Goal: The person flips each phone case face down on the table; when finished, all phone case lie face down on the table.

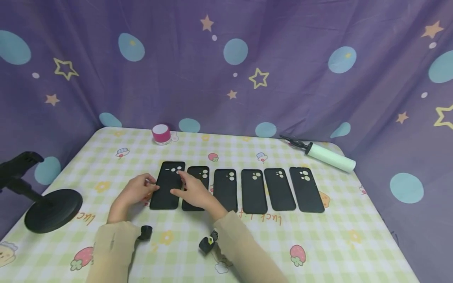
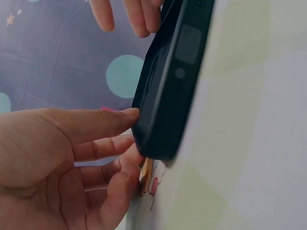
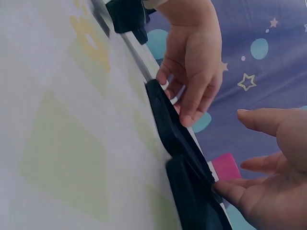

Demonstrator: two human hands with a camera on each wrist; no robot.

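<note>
A black phone case [image 1: 166, 186] with camera cutouts lies at the left end of a row of several similar cases. My left hand [image 1: 136, 190] pinches its left edge, with the thumb on the rim and fingers low at the side in the left wrist view. Over the right side of the same case is my right hand [image 1: 196, 192], thumb spread apart; in the right wrist view one fingertip [image 3: 230, 190] touches the edge. Partly under that hand lies a second case [image 1: 192, 206]. Its neighbour, a third case [image 1: 225, 192], is farther right.
More black cases [image 1: 279, 192] continue the row rightward. A black stand [image 1: 53, 210] with a round base is at the left. Toward the back sit a pink-and-white round container [image 1: 161, 134] and, at right, a pale green hand pump [image 1: 330, 157]. A patterned cloth covers the table.
</note>
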